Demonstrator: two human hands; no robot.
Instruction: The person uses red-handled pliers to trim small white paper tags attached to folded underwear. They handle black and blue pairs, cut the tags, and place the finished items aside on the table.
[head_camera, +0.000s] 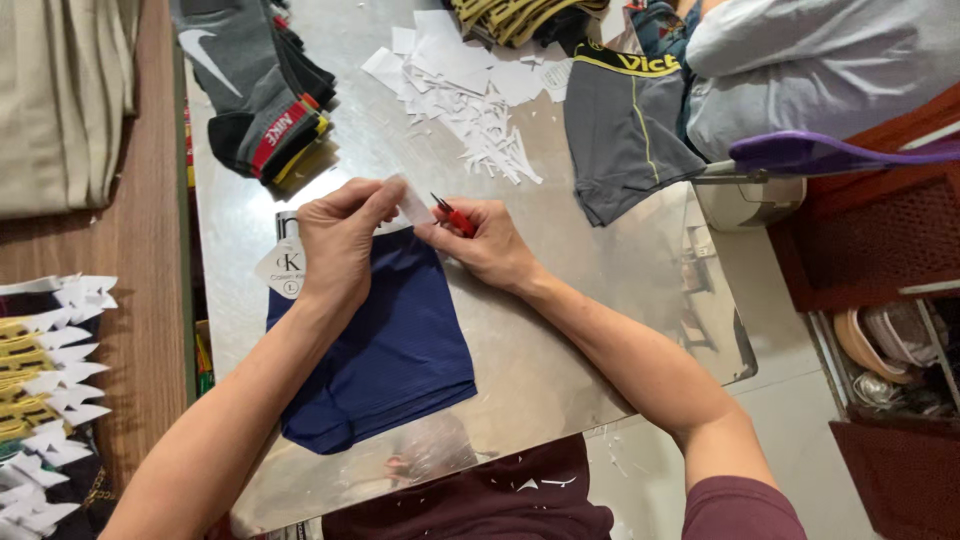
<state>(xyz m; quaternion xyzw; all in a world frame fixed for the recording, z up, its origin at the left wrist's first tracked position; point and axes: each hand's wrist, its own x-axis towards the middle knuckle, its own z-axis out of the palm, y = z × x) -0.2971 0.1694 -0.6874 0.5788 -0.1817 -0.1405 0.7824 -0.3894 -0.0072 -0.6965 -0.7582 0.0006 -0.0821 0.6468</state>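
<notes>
Head view shows a shiny metal surface (560, 330) carrying navy blue shorts (385, 350) laid flat before the person, grey shorts (625, 130) farther off, and a heap of white paper scraps (465, 90). At the navy waistband, the left hand (338, 245) pinches a small white tag (413, 205), while the right hand (490, 245) is closed around red snips (455, 217) just beside it. Judging by this, tag trimming is underway; cutting calls for blades kept off the fabric.
</notes>
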